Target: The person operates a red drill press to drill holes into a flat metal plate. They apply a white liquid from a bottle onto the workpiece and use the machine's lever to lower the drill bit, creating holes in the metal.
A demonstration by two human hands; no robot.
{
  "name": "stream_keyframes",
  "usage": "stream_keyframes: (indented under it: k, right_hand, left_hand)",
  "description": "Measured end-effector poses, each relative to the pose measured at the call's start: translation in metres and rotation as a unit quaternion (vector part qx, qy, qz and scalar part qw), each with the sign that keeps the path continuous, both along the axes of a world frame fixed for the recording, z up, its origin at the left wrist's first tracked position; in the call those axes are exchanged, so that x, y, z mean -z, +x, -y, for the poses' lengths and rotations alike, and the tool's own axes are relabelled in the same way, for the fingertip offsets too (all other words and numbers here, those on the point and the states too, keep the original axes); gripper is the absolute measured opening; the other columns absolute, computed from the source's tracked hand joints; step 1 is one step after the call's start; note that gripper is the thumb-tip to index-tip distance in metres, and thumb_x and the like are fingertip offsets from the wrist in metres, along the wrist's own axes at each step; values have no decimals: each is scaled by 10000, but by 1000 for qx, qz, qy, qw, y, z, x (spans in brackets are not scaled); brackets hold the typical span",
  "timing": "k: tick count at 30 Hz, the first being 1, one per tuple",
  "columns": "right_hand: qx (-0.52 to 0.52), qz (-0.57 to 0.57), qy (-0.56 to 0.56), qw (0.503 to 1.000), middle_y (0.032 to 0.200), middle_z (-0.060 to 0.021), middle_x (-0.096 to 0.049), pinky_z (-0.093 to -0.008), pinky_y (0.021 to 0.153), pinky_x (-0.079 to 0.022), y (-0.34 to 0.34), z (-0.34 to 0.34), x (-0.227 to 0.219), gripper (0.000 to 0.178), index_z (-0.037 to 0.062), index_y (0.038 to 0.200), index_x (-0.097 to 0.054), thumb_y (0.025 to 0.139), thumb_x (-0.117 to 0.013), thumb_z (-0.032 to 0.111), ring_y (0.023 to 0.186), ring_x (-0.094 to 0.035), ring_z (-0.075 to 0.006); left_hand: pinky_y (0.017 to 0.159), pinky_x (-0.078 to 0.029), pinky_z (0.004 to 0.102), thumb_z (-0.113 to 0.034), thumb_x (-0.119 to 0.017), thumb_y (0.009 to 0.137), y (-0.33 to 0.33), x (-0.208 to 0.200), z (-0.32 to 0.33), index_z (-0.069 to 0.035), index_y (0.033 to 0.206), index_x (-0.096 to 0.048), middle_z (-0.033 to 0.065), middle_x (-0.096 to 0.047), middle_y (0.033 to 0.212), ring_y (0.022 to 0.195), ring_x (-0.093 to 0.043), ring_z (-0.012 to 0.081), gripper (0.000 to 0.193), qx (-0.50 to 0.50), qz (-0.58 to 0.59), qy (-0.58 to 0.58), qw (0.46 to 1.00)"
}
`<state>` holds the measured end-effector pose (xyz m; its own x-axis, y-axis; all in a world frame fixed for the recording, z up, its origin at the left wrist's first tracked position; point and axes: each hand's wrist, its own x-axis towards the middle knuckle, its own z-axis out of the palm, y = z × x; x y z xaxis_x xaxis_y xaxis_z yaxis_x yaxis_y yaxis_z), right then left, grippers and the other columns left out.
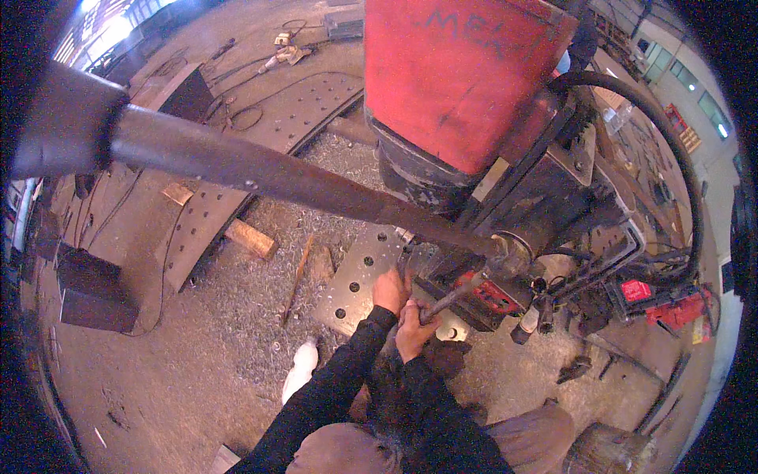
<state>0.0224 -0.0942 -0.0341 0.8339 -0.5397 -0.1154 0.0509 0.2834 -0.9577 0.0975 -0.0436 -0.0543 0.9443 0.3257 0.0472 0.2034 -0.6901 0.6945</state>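
My right hand (412,332) is closed around the lower end of a metal rod (456,300), which slants up beside the red-and-black machine base (489,294). Just above it, my left hand (391,291) reaches to the machine's near side, its fingers bent and pressed together. What those fingers hold is too small and partly hidden to make out. Both hands are over a steel plate (354,304) with a row of round holes. A dark, thick bar (276,178) crosses above them from the upper left to the machine.
A large red housing (466,79) rises ahead, and a black hose (695,182) loops at the right. Metal shavings (253,316) cover the floor. Wooden blocks (251,238), a long perforated plate (205,229) and a white-covered shoe (301,367) are at the left. Part of another person (583,43) shows behind the housing.
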Motion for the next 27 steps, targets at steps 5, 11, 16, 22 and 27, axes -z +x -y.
stream_keyframes:
  k: [5,11,16,22,27]
  right_hand:
    - [2,-6,18,1000,643,-25,-508,-256,449,-355,1,0,4,185,56,893,-451,877,-633,88,510,-459,-102]
    - [-57,-6,5,998,656,-37,-519,-260,451,-365,1,13,1,201,51,915,-437,874,-632,68,520,-471,-107]
    - [-30,-13,31,999,646,-35,-508,-258,459,-368,0,-1,-9,213,53,942,-417,877,-620,56,516,-466,-107]
    - [16,-16,16,1000,663,-41,-505,-261,462,-365,-2,-1,6,275,52,991,-376,872,-625,62,522,-463,-107]
    - [-6,-35,59,998,675,-37,-501,-260,470,-368,-3,-5,-1,333,49,1045,-346,869,-628,62,535,-461,-103]
  left_hand:
    - [684,-531,532,-371,-629,863,11,-7,-2,-8,874,-632,260,-658,777,746,-652,448,363,1,-47,41,998]
    - [694,-533,525,-354,-639,856,12,-23,3,2,883,-644,262,-659,784,751,-654,448,357,1,-73,18,997]
    - [680,-531,526,-340,-645,853,12,-14,-9,13,877,-652,269,-657,782,738,-653,444,355,-4,-45,26,999]
    - [668,-526,531,-328,-634,861,1,-20,-1,15,894,-658,273,-645,734,694,-641,457,345,-20,34,4,999]
    - [667,-521,526,-316,-626,874,-10,-32,-12,14,936,-664,271,-652,758,718,-641,459,339,-25,43,-24,998]
